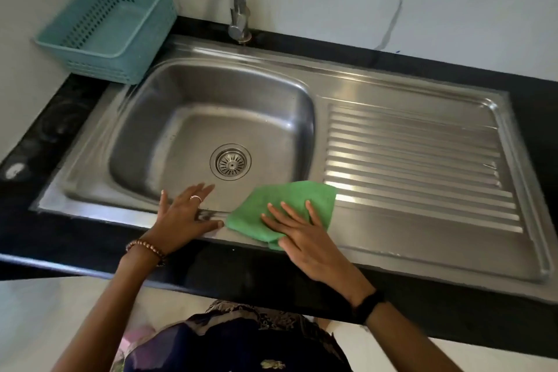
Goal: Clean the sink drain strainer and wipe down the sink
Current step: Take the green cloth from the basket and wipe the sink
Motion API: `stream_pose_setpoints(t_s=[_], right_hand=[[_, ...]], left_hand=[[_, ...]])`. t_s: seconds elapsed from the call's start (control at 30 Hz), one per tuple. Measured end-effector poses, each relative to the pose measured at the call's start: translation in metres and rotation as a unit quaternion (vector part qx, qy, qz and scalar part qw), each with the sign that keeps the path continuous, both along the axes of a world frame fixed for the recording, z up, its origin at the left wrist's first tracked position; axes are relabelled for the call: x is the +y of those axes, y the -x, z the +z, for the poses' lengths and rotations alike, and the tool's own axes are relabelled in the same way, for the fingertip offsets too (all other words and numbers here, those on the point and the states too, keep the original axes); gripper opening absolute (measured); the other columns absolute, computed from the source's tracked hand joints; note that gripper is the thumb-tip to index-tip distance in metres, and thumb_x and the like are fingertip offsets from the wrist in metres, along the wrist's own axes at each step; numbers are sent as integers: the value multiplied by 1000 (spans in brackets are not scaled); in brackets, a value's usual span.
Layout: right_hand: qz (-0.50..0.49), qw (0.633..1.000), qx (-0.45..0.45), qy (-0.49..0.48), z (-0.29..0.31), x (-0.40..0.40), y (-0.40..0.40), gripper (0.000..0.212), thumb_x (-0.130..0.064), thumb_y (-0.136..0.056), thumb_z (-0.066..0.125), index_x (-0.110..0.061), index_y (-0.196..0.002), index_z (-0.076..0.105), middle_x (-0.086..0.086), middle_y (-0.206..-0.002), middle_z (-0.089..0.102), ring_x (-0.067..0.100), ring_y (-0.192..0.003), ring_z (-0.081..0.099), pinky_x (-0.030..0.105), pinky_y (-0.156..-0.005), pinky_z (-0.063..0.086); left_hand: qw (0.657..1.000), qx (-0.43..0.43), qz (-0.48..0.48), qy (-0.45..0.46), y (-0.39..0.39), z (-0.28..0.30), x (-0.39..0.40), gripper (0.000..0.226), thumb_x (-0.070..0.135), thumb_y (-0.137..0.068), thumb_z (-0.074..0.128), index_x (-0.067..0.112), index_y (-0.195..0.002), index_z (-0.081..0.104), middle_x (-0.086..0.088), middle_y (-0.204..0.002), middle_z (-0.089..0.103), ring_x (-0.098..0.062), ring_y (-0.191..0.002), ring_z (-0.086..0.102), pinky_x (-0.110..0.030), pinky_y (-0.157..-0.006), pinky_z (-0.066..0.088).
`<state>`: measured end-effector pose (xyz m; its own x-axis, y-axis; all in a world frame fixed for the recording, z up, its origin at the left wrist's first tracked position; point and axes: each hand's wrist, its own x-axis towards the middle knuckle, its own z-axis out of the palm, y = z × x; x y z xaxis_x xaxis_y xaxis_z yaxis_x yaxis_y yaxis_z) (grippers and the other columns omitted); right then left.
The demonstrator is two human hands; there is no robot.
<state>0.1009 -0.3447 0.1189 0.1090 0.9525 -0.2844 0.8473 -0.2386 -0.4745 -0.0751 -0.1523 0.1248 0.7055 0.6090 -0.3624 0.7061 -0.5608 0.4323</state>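
Observation:
A stainless steel sink (193,93) with a ribbed draining board (416,160) on its right is set into a black counter. The round metal drain strainer (231,162) sits in the drain at the basin's bottom. A folded green cloth (287,199) lies on the sink's front rim, between basin and draining board. My right hand (305,235) presses flat on the cloth, fingers spread. My left hand (184,214) rests flat on the front rim just left of the cloth, fingers apart, holding nothing.
A chrome tap (240,0) stands behind the basin against the marble wall. A teal plastic basket (111,24) sits on the counter at the back left. The black counter (60,235) edges the sink in front.

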Motion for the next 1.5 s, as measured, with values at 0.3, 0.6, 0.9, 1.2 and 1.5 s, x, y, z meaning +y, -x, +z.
stream_pose_setpoints(t_s=[0.3, 0.6, 0.9, 1.2, 1.5], right_hand=[[156, 977, -137, 46, 19, -42, -56, 62, -56, -90, 29, -39, -147, 11, -11, -156, 15, 18, -145, 8, 51, -114, -17], [248, 967, -28, 58, -4, 80, 11, 68, -51, -92, 39, -47, -146, -3, -7, -160, -1, 20, -144, 22, 45, -116, 21], [184, 981, 45, 44, 0, 87, 36, 58, -56, -95, 29, -47, -146, 3, -8, -160, 8, 20, -138, 29, 40, -113, 25], [182, 980, -10, 79, 5, 48, -5, 60, -49, -90, 31, -56, -138, -5, -21, -155, 3, 13, -137, 25, 36, -113, 17], [124, 985, 112, 45, -3, 200, 122, 54, -39, -98, 39, -49, -144, 14, -9, -159, 10, 20, -141, 28, 36, -112, 28]], left_hand=[[992, 37, -89, 78, 17, -6, 33, 57, 60, -81, 50, 38, -133, 41, 11, -138, 48, -8, -132, 36, -50, -116, 4], [999, 51, -19, -4, 49, 5, 44, 56, 47, -90, 45, 34, -142, 27, 8, -154, 21, -7, -143, 9, -51, -113, -9], [998, 47, 32, -21, 83, 6, 69, 50, 45, -91, 43, 30, -139, 35, 6, -152, 29, -9, -143, 13, -56, -112, -10], [998, 25, -45, -28, 94, 10, 92, 49, 54, -89, 42, 34, -133, 44, 8, -143, 41, -7, -138, 26, -55, -112, -18], [992, 0, -80, -96, 130, 4, 148, 61, 45, -91, 43, 28, -144, 18, 1, -157, 10, -14, -144, 0, -48, -112, -15]])
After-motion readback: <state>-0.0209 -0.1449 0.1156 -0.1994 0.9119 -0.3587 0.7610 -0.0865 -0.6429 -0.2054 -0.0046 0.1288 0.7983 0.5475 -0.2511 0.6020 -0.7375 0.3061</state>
